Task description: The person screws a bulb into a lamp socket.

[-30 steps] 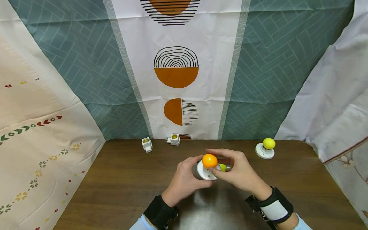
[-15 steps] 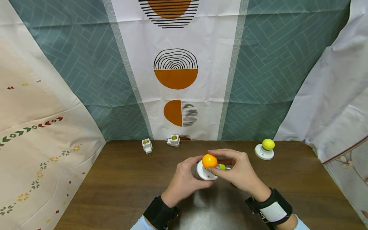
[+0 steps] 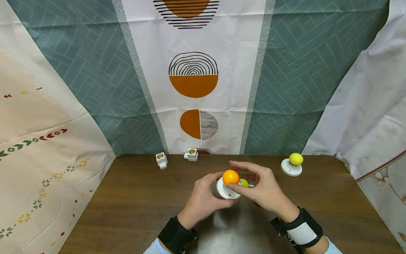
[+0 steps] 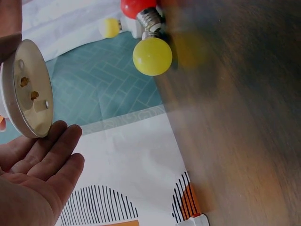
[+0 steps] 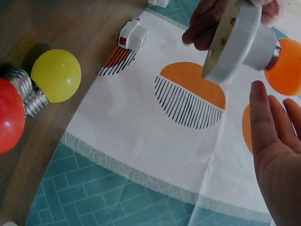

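My left hand (image 3: 203,195) grips a round white lamp holder (image 3: 224,190) by its edge, raised over the table. Its underside, with screw holes, shows in the left wrist view. An orange light bulb (image 3: 230,177) sits in the holder's socket; its metal collar is partly visible in the right wrist view. My right hand (image 3: 264,183) is around the bulb, thumb tip at its lower side, the straight index finger standing a little off it. Beyond the hands, a yellow bulb (image 5: 56,75) and a red bulb (image 5: 7,115) lie on the table, the red one hidden in the head view.
Two white plug-in sockets, the left one (image 3: 161,160) and the right one (image 3: 191,154), lie along the table's back edge. Another white holder (image 3: 291,168) with a yellow bulb stands at the back right. Patterned cloth (image 3: 193,42) hangs behind the wooden table (image 3: 133,204).
My right index finger has lifted slightly away from the orange bulb, and more of the yellow bulb behind it shows. My left hand and the holder have stayed in place.
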Demonstrator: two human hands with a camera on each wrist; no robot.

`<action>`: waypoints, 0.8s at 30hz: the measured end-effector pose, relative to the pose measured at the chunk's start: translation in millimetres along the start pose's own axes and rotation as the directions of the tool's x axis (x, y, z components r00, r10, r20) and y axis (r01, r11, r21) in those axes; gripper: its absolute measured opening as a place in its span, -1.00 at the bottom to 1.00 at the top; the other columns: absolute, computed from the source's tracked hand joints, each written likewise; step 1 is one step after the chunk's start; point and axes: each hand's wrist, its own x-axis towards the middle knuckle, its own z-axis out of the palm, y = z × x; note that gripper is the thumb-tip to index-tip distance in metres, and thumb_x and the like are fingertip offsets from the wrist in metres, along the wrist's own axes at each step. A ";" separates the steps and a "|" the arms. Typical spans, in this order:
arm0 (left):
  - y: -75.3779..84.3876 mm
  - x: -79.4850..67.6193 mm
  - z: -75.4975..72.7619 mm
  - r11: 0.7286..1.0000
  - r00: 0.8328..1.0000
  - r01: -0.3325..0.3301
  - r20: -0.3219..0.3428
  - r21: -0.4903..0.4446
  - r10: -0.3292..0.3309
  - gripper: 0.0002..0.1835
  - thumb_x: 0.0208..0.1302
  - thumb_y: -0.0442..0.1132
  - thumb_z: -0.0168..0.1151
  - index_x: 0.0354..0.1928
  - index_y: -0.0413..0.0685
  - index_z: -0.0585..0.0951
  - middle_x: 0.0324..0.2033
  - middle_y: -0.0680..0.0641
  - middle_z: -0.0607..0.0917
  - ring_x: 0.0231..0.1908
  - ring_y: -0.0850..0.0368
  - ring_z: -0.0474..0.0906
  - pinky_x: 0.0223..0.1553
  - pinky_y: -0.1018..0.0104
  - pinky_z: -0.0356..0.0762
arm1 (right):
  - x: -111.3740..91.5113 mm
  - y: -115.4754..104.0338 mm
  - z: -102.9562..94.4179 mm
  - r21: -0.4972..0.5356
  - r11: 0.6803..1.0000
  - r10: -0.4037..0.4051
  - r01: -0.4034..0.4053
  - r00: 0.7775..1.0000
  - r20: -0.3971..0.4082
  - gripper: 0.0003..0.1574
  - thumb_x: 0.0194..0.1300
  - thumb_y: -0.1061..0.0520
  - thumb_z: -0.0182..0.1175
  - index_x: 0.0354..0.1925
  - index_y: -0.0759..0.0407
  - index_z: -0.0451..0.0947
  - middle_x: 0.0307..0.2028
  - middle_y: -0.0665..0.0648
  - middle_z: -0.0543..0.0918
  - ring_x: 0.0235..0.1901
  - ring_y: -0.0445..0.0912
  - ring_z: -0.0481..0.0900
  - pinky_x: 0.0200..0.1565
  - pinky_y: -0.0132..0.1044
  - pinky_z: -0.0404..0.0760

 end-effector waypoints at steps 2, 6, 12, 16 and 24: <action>-0.7 0.3 -0.1 1.000 1.000 0.001 0.001 0.000 -0.001 -0.23 -0.19 0.22 0.44 0.16 0.23 0.46 -0.05 0.27 0.51 -0.08 0.32 0.42 -0.05 0.12 0.43 | 0.7 -0.3 -1.2 -0.005 1.000 0.011 -0.011 0.999 0.032 -0.35 0.01 0.20 0.39 0.12 0.17 0.47 0.05 0.05 0.53 0.02 -0.05 0.48 -0.05 -0.11 0.47; -1.3 0.9 -0.2 1.000 1.000 0.000 0.006 0.003 0.000 -0.23 -0.18 0.24 0.42 0.16 0.24 0.45 -0.03 0.28 0.50 -0.06 0.33 0.42 -0.03 0.18 0.40 | 1.4 0.5 -1.9 -0.025 0.999 0.029 -0.027 0.996 0.086 -0.35 0.04 0.20 0.36 0.14 0.15 0.46 0.06 0.02 0.52 0.04 -0.09 0.46 -0.02 -0.13 0.45; -1.5 1.0 -0.3 1.000 1.000 0.004 0.013 0.006 -0.004 -0.22 -0.18 0.25 0.42 0.17 0.24 0.45 -0.01 0.28 0.50 -0.04 0.34 0.41 -0.01 0.25 0.38 | 0.7 1.3 -1.1 -0.039 0.999 0.040 -0.036 0.994 0.100 -0.40 0.05 0.23 0.35 0.11 0.20 0.47 0.03 0.01 0.54 0.01 -0.10 0.48 -0.04 -0.15 0.47; -1.7 0.7 -0.3 1.000 1.000 0.008 0.013 0.005 -0.008 -0.23 -0.18 0.25 0.42 0.16 0.23 0.45 -0.01 0.27 0.50 -0.04 0.34 0.41 -0.02 0.25 0.39 | 0.2 1.8 -0.7 -0.035 0.999 0.030 -0.027 0.996 0.084 -0.42 0.02 0.24 0.36 0.07 0.18 0.50 0.00 0.01 0.56 -0.03 -0.09 0.51 -0.06 -0.14 0.49; -1.4 0.8 -0.6 1.000 1.000 0.007 0.011 0.012 -0.008 -0.23 -0.17 0.25 0.42 0.16 0.22 0.46 -0.02 0.27 0.50 -0.05 0.33 0.41 -0.02 0.25 0.39 | 0.3 2.3 -0.4 -0.004 0.999 0.040 -0.040 0.998 0.038 -0.43 -0.02 0.22 0.40 0.03 0.15 0.54 -0.05 0.10 0.59 -0.08 -0.08 0.54 -0.11 -0.12 0.51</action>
